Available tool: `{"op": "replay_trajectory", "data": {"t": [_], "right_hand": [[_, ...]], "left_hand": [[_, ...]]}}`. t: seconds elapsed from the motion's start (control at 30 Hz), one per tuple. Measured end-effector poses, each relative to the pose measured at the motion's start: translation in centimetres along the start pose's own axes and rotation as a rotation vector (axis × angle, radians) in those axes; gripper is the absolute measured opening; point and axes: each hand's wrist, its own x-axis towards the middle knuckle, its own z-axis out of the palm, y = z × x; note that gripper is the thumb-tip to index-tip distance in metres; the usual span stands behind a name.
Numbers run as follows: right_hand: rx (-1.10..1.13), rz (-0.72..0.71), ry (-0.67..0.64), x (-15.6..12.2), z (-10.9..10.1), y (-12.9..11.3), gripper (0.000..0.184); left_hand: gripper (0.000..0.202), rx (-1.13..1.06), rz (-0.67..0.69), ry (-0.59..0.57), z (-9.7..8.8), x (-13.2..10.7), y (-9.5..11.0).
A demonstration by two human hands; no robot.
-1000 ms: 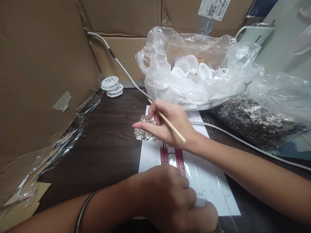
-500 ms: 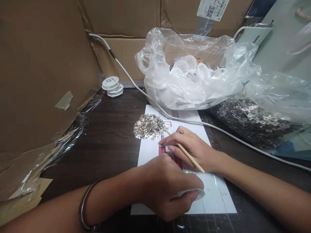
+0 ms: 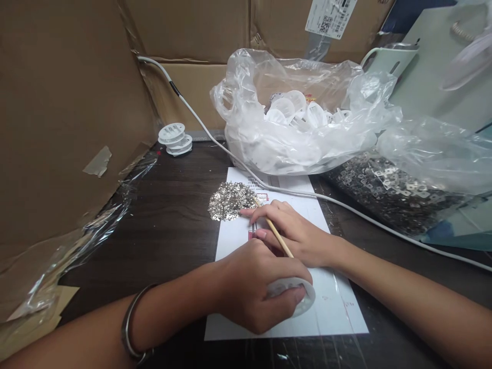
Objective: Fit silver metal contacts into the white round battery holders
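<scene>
My left hand [image 3: 255, 284] lies on a white paper sheet [image 3: 234, 241], its fingers curled round a small white plastic spool [image 3: 303, 302]. My right hand [image 3: 294, 230] rests just beyond it on the same sheet. Between its fingers it grips a thin wooden stick [image 3: 273, 229], with the forefinger stretched toward a heap of small shiny metal pieces [image 3: 228, 201]. A red printed strip on the sheet is mostly hidden under both hands.
A clear plastic bag of white spools [image 3: 295, 115] stands behind the sheet. Another bag of metal pieces [image 3: 388, 184] lies at the right. A white cable [image 3: 346, 205] crosses the dark table. Two loose spools [image 3: 175, 139] sit by the cardboard walls [image 3: 65, 102].
My right hand came back from over the metal heap to the sheet beside my left hand. My left hand turned, and the white spool in it came into sight.
</scene>
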Motion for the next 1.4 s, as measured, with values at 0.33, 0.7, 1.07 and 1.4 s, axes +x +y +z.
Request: {"op": "replay_trajectory", "data": {"t": [0.33,0.7,1.07,1.4], "right_hand": [[0.433,0.138,0.55,-3.2,0.2,-0.1,0.033],[0.279,0.021,0.494,-3.0,0.5,-0.8,0.009],[0.188,-0.001,0.673,-2.9,1.0,-0.6,0.006],[0.21,-0.023,0.658,-3.1,0.7,-0.7,0.008]], "left_hand": [[0.019,-0.239,-0.291,0.234,-1.3,-0.3,-0.4],[0.018,0.044,-0.192,0.413,-1.9,0.4,-0.4],[0.022,0.163,-0.265,0.502,-1.9,0.5,-0.4],[0.024,0.138,-0.359,0.522,-1.7,0.5,-0.4]]}}
